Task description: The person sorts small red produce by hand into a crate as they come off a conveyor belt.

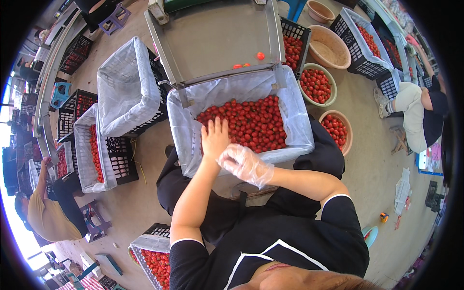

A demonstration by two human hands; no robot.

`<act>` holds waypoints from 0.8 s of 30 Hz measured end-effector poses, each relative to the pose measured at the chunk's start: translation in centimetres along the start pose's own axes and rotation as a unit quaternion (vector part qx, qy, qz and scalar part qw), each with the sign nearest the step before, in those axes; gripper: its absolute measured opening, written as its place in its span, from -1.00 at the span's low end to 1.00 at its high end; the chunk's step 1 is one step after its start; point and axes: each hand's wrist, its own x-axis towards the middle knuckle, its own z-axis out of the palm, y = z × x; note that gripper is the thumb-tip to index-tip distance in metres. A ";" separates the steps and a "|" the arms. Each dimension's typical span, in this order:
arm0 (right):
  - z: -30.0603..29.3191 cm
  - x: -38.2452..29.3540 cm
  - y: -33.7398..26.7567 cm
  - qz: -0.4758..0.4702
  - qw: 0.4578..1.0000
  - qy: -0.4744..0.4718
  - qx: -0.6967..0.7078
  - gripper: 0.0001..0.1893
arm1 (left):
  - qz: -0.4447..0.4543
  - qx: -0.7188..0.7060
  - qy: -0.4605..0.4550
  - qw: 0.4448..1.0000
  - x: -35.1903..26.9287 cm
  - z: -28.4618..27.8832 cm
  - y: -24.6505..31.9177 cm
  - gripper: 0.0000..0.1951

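Observation:
Between my knees stands a crate with a white cloth liner (185,141), partly filled with small red tomatoes (253,123). My left hand (214,137), bare, lies palm down over the left part of the tomatoes, fingers spread; what is under the palm is hidden. Just to its right and nearer my body, my right hand (245,164) wears a clear plastic glove. Its fingers are curled near my left wrist, and whether they hold anything does not show. Above the crate's far side ends a metal sorting chute (217,40), with a few tomatoes (260,56) near its lip.
At left are an empty lined crate (125,87) and a lined crate of tomatoes (82,145). Right of my crate stand a green-rimmed basin (335,90), a pink basin (348,127) and an empty basin (330,47). Seated co-workers are at far left (54,217) and far right (413,112).

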 end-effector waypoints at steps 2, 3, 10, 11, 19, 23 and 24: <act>-0.1 -0.8 -0.9 -0.084 0.993 -0.028 -0.081 -0.89 | -0.017 -0.097 0.093 0.991 0.8 -3.6 -0.6 -0.38; 0.0 -1.4 -1.0 -0.101 0.985 -0.059 -0.128 -0.90 | -0.029 -0.148 0.127 0.980 1.1 -5.2 -1.3 -0.42; 1.6 -3.5 1.6 -0.137 0.909 -0.265 -0.290 -0.83 | -0.114 -0.351 0.231 0.900 1.1 -8.0 -5.1 -0.36; 1.6 -3.6 1.8 -0.147 0.888 -0.303 -0.314 -0.84 | -0.116 -0.351 0.230 0.901 0.9 -8.2 -5.0 -0.36; 1.9 -3.5 3.4 -0.171 0.813 -0.318 -0.457 -0.79 | -0.153 -0.646 0.227 0.712 1.4 -11.6 -7.9 -0.20; 1.8 -3.7 3.3 -0.170 0.796 -0.325 -0.481 -0.77 | -0.138 -0.631 0.212 0.733 2.4 -12.4 -8.6 -0.20; 1.8 -3.8 3.4 -0.168 0.797 -0.324 -0.481 -0.77 | -0.133 -0.632 0.206 0.735 2.6 -12.1 -8.5 -0.20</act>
